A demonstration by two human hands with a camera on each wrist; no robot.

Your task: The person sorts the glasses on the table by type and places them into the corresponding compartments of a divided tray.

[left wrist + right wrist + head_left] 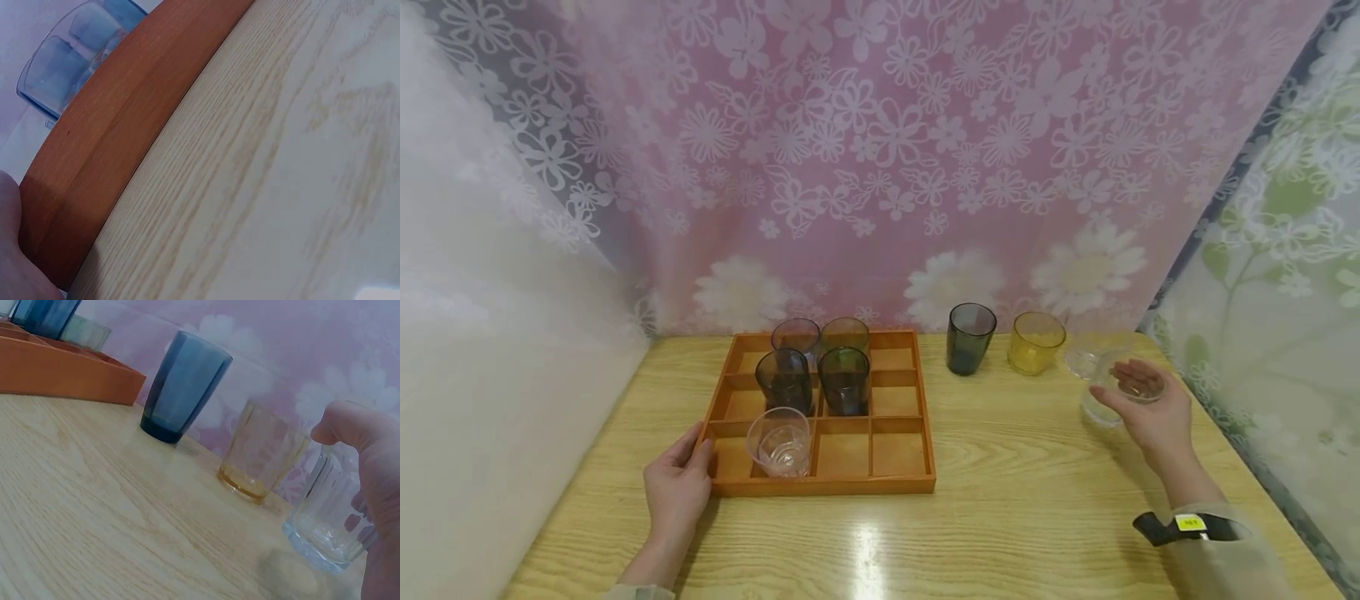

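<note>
Gripping a clear glass [328,515] on the right, pinching a tray [823,486] on the left

With the right hand [1157,421], curled partway in, to the glass's width, holding it near the right edge of the table [1000,500], with thumb on the near side and fingertips visible through it. Cannot tell whether lifted or touching wood. Just behind, placed close to a second clear glass [1081,362]. Further left, followed by a yellow glass [1035,346], then a blue-grey glass [970,340], both upright and apart.

With the left hand [677,487], nearly closed, nipping the tray's left wall near the front corner.

In the tray's second column from the left, filled back to front with a purplish glass [796,333], a dark glass [784,379] and a third clear glass [781,442]. In the third column, occupied by an olive glass [846,332] at the back and a green glass [844,383] in the middle row. Backed by a pink flowered cloth [887,167].
</note>
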